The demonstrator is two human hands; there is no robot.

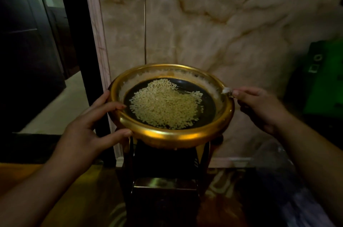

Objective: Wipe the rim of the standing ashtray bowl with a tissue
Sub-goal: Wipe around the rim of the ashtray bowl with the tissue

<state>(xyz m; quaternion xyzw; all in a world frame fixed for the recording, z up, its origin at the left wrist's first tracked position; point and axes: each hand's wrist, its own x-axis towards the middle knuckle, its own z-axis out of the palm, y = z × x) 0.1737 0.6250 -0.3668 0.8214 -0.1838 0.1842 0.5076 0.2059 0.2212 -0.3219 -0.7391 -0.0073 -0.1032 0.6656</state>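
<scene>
Ashtray bowl (171,134) sat at centre of frame, mouth up, on a dark stand (163,167). Round, so no true long axis; seen from above and in front it read as an oval, wider left to right. Near edge looked slightly lower than far edge.

Left hand (89,130) at lower left, fingers spread and curled around the bowl's left side: thumb over the rim, one finger pressed against the outer wall below it. Clamped on the bowl.

Right hand (259,108) at right of centre, fingertips pinched together on a small white tissue (226,90). Tissue touched the rim at the bowl's right edge; most of it was hidden by the fingers.

Bowl was gold, glossy, with a rolled lip. Inside, a dark flat floor carried a heap of pale granules (165,104), with a thin band of them along the far inner wall. Marbled wall (204,22) stood behind, dim light throughout.
</scene>
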